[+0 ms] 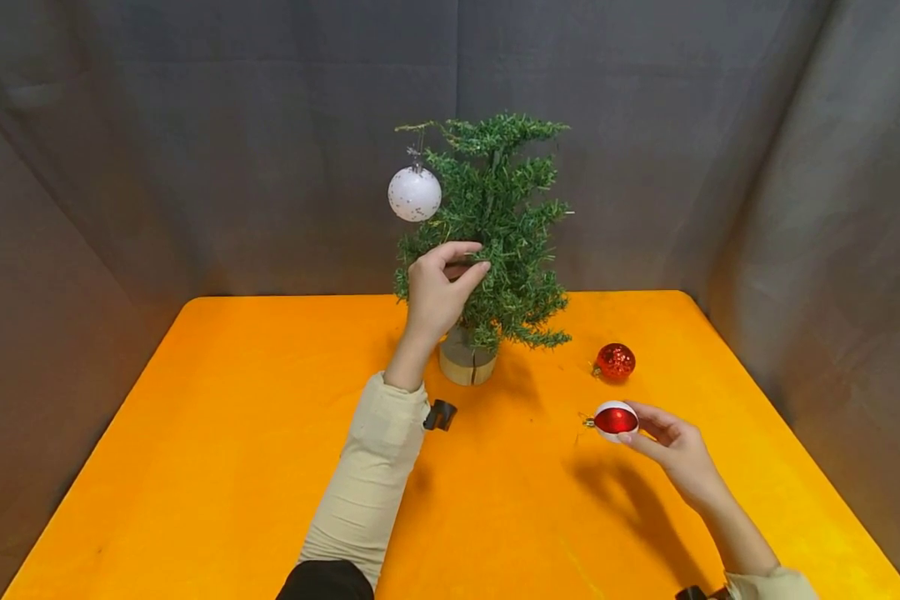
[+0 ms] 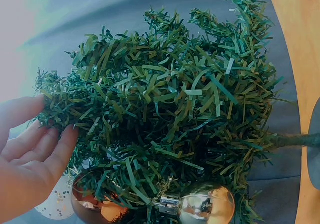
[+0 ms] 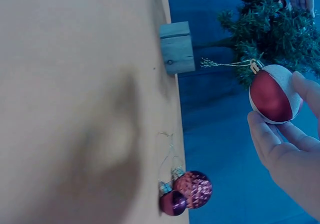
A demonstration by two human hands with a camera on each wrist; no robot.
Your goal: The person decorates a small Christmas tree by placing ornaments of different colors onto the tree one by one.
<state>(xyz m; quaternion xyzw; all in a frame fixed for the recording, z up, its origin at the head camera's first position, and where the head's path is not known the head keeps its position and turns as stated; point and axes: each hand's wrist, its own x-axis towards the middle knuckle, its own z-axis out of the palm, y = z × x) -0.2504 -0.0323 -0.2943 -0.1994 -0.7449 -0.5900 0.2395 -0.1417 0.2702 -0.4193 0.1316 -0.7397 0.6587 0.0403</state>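
Note:
A small green artificial tree (image 1: 498,225) stands in a wooden base (image 1: 465,362) on the orange table (image 1: 232,433). A white glitter bauble (image 1: 415,193) hangs from an upper left branch. My left hand (image 1: 442,283) pinches a branch tip on the tree's left side; in the left wrist view its fingers (image 2: 47,146) touch the needles (image 2: 165,103). Two shiny gold baubles (image 2: 207,206) hang low in the tree. My right hand (image 1: 671,446) holds a red-and-white bauble (image 1: 615,419) by the fingertips just above the table, with its gold loop (image 3: 227,62) free.
A red glitter bauble (image 1: 616,361) lies on the table right of the tree; in the right wrist view it lies by a smaller dark red one (image 3: 173,202). Grey cloth (image 1: 195,150) closes off the back and sides.

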